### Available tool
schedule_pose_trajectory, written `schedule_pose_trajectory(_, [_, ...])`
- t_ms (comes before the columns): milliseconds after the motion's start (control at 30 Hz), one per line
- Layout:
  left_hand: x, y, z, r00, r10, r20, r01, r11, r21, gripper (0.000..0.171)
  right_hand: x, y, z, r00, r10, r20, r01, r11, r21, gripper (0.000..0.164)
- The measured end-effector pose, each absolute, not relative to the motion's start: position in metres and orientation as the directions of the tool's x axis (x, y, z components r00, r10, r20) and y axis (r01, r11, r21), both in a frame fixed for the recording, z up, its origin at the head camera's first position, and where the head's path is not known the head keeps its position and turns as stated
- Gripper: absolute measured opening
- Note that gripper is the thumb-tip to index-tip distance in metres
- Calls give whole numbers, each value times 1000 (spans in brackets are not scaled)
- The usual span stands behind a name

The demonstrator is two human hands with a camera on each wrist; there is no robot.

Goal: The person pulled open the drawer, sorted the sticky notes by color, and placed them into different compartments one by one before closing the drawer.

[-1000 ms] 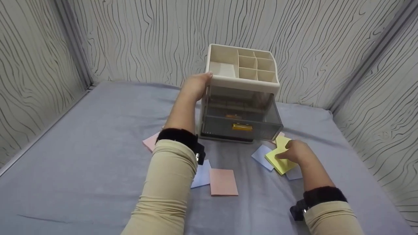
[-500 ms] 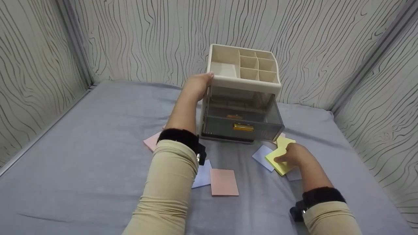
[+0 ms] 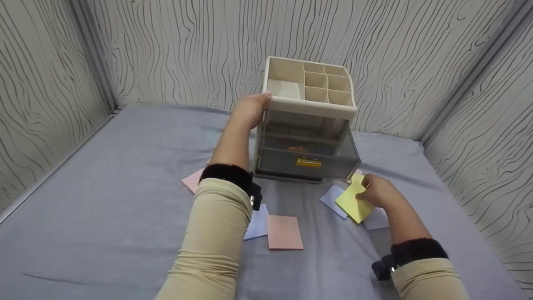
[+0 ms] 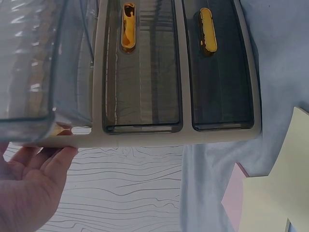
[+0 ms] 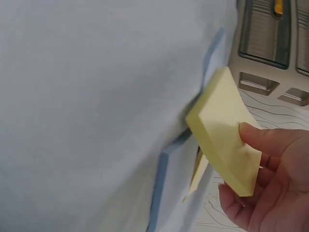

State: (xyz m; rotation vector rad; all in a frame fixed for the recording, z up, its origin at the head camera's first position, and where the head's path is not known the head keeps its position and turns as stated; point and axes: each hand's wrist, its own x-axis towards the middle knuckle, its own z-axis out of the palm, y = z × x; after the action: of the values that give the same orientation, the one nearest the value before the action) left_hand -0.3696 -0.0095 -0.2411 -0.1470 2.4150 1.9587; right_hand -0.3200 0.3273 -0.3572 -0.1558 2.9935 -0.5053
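Pinching a square, yellow paper sticky-note pad (image 5: 227, 130), the person's bare right hand (image 3: 381, 191) lays its thumb on the broad face and bends its fingers behind, only the pad's thickness between them. The held pad tilts over the other notes, just right of the organizer's front; whether its edge touches those below, I cannot tell. Under and around it lie a light blue pad (image 3: 333, 201) on the left, a greyish-blue pad (image 3: 377, 221) on the right and, behind, a second yellow pad (image 3: 357, 178).

The bare left hand (image 3: 248, 111) grips the left side of a cream plastic desktop organizer (image 3: 312, 107), its fingers curled round the front edge, near the top. A smoky, see-through drawer (image 3: 279, 160) with a gold handle (image 3: 309, 162) is pulled out below the divided top tray; the left wrist view shows two more drawers, both pushed in.

Nearer the person, a salmon-pink rectangular pad (image 3: 285, 233) lies beside a pale blue pad (image 3: 258, 225), partly hidden by the left arm. Further left, a light pink pad (image 3: 193, 181) shows past the forearm. Everything sits on a wrinkled, lavender-grey cloth (image 3: 125, 216), before white panels (image 3: 200, 54) with dark wavy lines. Beige sleeves (image 3: 212, 241) and black wristbands (image 3: 227, 173) cover both forearms.
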Motion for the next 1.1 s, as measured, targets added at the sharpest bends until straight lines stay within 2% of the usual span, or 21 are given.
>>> schedule_pose_trajectory(200, [-370,-9,-242,-994,-52,-94,-102,196,975,47,-317,330,-340,-984,-135,-118,-66,884,-463,21])
schedule_pose_trajectory(467, [-367,-10,-243,-993,-70,-94,-106,196,975,47,-307,331,-292,-991,-109,79,-130,926,-355,17])
schedule_pose_trajectory(733, [-365,-11,-241,-990,-70,-123,-134,184,974,45,-292,316,-229,-965,-47,258,-137,930,-341,17])
schedule_pose_trajectory(933, [-367,-10,-242,-991,-72,-115,-126,166,978,46,-282,295,-191,-949,-24,313,-130,937,-323,22])
schedule_pose_trajectory(1100, [-369,-10,-243,-992,-76,-96,-108,172,979,47,-276,277,-174,-944,-36,329,-151,931,-333,23])
